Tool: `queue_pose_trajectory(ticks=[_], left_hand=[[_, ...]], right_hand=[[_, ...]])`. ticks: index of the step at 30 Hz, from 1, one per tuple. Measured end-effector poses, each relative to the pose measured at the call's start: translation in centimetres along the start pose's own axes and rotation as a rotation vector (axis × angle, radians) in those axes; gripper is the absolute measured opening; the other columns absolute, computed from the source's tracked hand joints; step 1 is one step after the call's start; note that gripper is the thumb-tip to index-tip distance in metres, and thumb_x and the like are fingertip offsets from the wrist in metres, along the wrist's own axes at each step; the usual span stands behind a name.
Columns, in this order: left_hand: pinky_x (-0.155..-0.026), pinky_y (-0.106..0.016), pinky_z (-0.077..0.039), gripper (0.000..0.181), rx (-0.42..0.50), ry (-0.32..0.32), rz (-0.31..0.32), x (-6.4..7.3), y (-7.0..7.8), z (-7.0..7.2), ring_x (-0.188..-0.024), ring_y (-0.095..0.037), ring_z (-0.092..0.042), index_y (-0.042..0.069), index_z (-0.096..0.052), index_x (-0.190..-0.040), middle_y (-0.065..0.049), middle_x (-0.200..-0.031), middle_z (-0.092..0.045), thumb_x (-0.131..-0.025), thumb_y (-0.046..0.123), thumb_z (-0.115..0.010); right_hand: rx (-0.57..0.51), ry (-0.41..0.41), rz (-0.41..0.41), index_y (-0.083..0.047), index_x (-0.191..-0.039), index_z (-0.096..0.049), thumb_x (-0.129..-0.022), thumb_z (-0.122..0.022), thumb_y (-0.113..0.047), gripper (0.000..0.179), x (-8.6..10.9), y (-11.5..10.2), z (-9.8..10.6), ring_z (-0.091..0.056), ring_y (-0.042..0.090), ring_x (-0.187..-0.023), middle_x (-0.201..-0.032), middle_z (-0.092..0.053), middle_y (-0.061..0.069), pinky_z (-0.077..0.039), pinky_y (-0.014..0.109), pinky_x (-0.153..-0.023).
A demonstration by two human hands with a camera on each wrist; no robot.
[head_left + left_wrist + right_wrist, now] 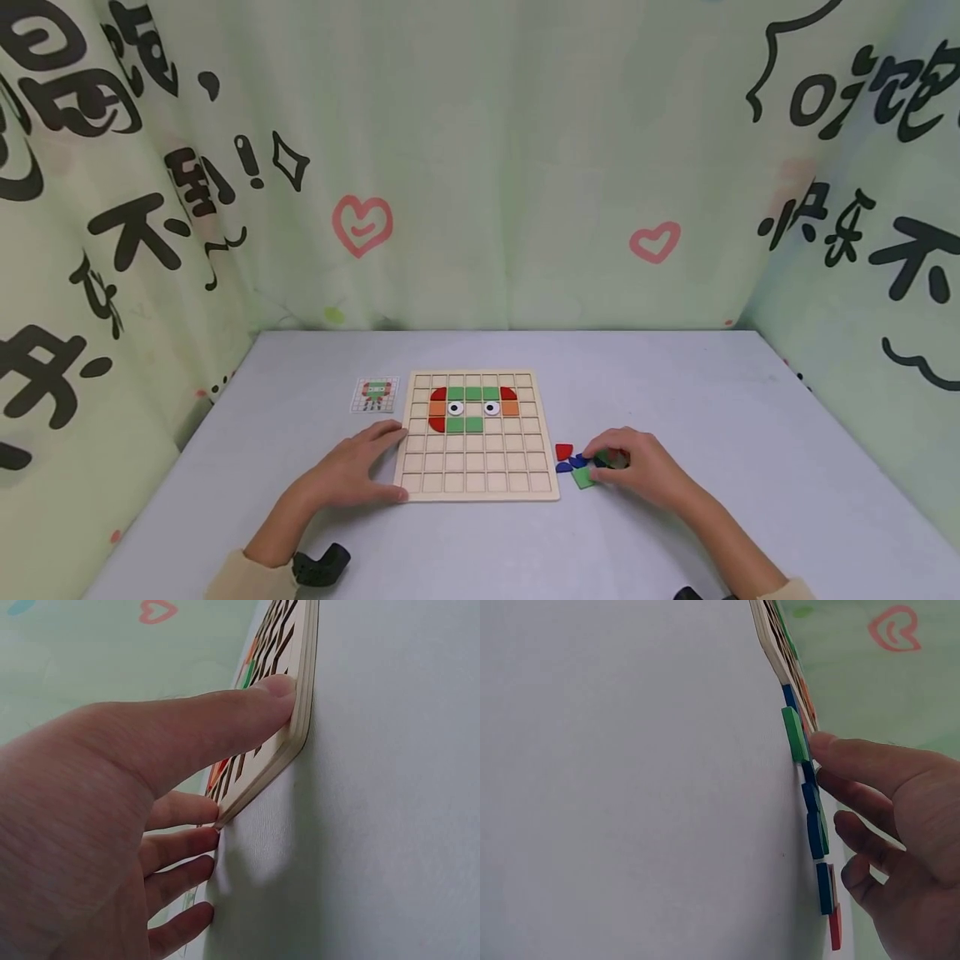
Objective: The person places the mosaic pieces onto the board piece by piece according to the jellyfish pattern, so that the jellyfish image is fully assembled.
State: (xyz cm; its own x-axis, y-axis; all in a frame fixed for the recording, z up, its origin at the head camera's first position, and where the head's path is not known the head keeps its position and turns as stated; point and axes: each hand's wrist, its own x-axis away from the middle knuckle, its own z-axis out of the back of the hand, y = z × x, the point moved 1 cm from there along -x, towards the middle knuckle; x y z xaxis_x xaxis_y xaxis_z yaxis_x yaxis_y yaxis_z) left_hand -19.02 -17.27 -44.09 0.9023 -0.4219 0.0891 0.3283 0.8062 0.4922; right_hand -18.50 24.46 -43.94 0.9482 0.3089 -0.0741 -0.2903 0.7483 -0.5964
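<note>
A wooden grid board [476, 483] lies on the table, its upper rows holding green squares [474, 393], red rounded pieces [438, 424], orange squares [511, 408] and two eye pieces [491, 407]. My left hand [348, 471] rests at the board's left side, thumb on its near corner and fingertips along the edge. Right of the board, loose pieces lie in a small group: a red one [564, 451], blue ones [564, 467] and a green square [582, 477]. Over this group hovers my right hand [641, 467], thumb and fingers bent loosely beside the green piece [795, 735].
A small picture card [374, 408] with a coloured figure lies left of the board's far corner. Black wrist straps [321, 566] show near the front edge. Behind the white table [660, 367] hangs a pale green curtain [502, 167] with writing and hearts.
</note>
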Motion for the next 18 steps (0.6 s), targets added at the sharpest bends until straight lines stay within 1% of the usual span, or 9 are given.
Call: queue_pose_trajectory(ticks=[6, 10, 12, 15, 18], left_hand=[[-0.11, -0.059, -0.033, 0.086, 0.002, 0.003, -0.01, -0.08, -0.07, -0.01, -0.14, -0.033, -0.037, 0.011, -0.045, -0.144, -0.009, -0.152, -0.038, -0.073, 0.047, -0.08], [-0.11, -0.057, -0.034, 0.086, 0.002, 0.008, -0.004, -0.1, 0.12, 0.07, -0.139, -0.032, -0.039, 0.012, -0.046, -0.144, -0.008, -0.152, -0.038, -0.073, 0.046, -0.08], [-0.11, -0.057, -0.034, 0.086, 0.006, 0.007, 0.003, -0.1, 0.19, 0.09, -0.139, -0.032, -0.039, 0.012, -0.046, -0.144, -0.007, -0.152, -0.038, -0.073, 0.046, -0.08], [-0.109, -0.057, -0.034, 0.086, 0.01, 0.005, 0.008, 0.03, 0.22, 0.13, -0.138, -0.033, -0.039, 0.011, -0.046, -0.144, -0.008, -0.151, -0.039, -0.072, 0.046, -0.081], [-0.109, -0.057, -0.035, 0.087, 0.006, 0.005, 0.011, 0.05, 0.1, 0.04, -0.139, -0.032, -0.039, 0.011, -0.046, -0.144, -0.007, -0.152, -0.039, -0.072, 0.046, -0.081]], right_hand=[[0.004, -0.035, 0.046, -0.027, -0.095, -0.073, -0.076, -0.081, -0.028, 0.02, 0.2, -0.18, -0.15, -0.057, 0.012, -0.094, -0.104, -0.069, -0.008, -0.05, 0.024, -0.081], [0.024, -0.038, 0.086, -0.029, -0.094, -0.072, -0.076, -0.082, -0.026, 0.02, 0.17, -0.27, -0.38, -0.058, 0.01, -0.095, -0.103, -0.069, -0.011, -0.05, 0.026, -0.084], [0.034, -0.03, 0.107, -0.029, -0.093, -0.072, -0.077, -0.081, -0.023, 0.019, 0.15, -0.23, -0.51, -0.059, 0.009, -0.094, -0.102, -0.07, -0.012, -0.049, 0.027, -0.084], [0.047, -0.017, 0.108, -0.029, -0.092, -0.072, -0.078, -0.08, -0.022, 0.018, 0.15, -0.25, -0.63, -0.059, 0.008, -0.094, -0.101, -0.069, -0.012, -0.049, 0.027, -0.084], [0.06, -0.02, 0.102, -0.029, -0.094, -0.072, -0.077, -0.081, -0.024, 0.02, 0.16, -0.33, -0.67, -0.058, 0.009, -0.095, -0.103, -0.069, -0.011, -0.049, 0.029, -0.085]])
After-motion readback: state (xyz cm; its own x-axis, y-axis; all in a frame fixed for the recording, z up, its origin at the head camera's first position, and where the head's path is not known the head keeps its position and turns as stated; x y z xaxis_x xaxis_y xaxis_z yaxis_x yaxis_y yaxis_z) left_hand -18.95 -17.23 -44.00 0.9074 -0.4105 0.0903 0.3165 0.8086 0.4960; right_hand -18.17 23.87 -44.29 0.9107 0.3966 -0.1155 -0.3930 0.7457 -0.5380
